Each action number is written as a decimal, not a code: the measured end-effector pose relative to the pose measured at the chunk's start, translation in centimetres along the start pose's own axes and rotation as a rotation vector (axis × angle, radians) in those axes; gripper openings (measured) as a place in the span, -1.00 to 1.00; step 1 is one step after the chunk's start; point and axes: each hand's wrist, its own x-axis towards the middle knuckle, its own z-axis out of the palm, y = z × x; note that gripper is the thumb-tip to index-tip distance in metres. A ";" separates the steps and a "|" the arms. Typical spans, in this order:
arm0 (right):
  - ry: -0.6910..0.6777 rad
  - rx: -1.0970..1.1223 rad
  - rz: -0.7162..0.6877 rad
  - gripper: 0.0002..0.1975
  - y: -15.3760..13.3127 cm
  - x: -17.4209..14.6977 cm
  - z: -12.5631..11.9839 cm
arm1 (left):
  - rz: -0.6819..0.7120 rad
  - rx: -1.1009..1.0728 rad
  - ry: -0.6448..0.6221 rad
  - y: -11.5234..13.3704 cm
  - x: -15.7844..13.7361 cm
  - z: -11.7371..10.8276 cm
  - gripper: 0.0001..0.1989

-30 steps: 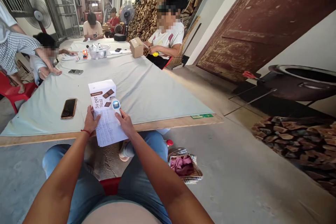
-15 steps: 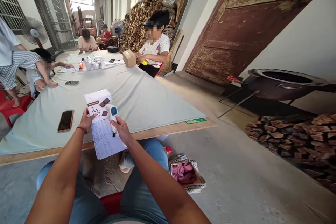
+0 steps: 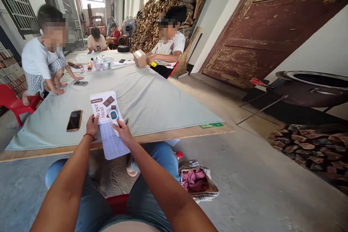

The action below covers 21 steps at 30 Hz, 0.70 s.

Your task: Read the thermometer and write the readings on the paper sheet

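My left hand (image 3: 92, 125) grips the left edge of a white meal box (image 3: 95, 107) with brown squares printed on it. In my right hand (image 3: 123, 131) is a white infrared thermometer (image 3: 116, 122), its blue-ringed screen facing up toward me. The thermometer's head is over the box's lower right corner; I cannot tell whether they touch. Beneath them a handwritten sheet of paper (image 3: 114, 145) hangs past the table's front edge. A dark pen (image 3: 126, 120) shows just beyond my right fingers. Left of my left hand lies a phone (image 3: 74, 120).
On the cloth-covered table (image 3: 163, 105) are another phone (image 3: 81, 83), a clear basin (image 3: 103, 64) of items and a cardboard box (image 3: 140, 59) beside a seated person. Someone on a red chair (image 3: 16, 98) leans onto the left edge. A checked bag (image 3: 198, 181) sits on the floor.
The thermometer has moved slightly left over the box, its screen turning more toward me. The person at the left has crouched and leans on the table. The whole view has shifted slightly.
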 end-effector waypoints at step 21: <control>-0.009 0.014 0.100 -0.51 0.6 2.4 0.4 | -0.131 0.144 0.055 0.3 1.9 0.2 -0.53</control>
